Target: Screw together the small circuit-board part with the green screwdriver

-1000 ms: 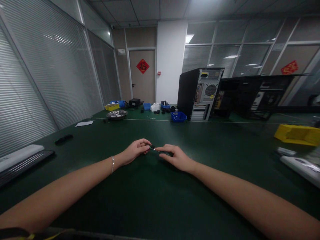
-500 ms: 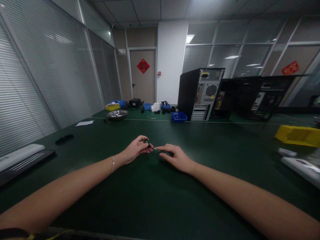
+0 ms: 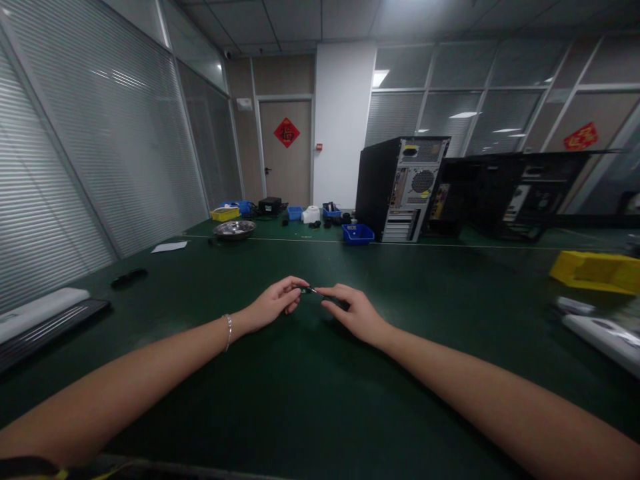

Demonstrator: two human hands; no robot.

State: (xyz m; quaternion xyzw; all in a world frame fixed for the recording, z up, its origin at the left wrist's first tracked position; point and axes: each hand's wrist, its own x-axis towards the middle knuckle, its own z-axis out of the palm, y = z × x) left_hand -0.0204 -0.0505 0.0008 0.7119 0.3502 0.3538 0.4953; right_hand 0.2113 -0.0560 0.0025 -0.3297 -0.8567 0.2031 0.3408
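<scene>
Over the green table (image 3: 280, 393), my left hand (image 3: 274, 303) pinches a small dark part (image 3: 305, 291) between thumb and fingertips. It is too small to name exactly, though a bit of green shows on it. Opposite it, my right hand (image 3: 359, 315) grips a screwdriver (image 3: 315, 291) with a thin metal shaft. Most of the dark handle is hidden in the palm, and the index finger stretches along the shaft. The tip points left and meets the small part; whether it sits inside cannot be made out.
Computer towers (image 3: 383, 190) stand at the back right beside a blue bin (image 3: 358, 235). A metal dish (image 3: 235, 230) is at the back left. Keyboards (image 3: 55, 327) lie on the left, with a dark object (image 3: 129, 277) behind. To the right is a yellow bin (image 3: 595, 272).
My left hand has turned the small part, which now lies flatter and slightly further right, against the shaft's tip. The right hand has hardly moved.
</scene>
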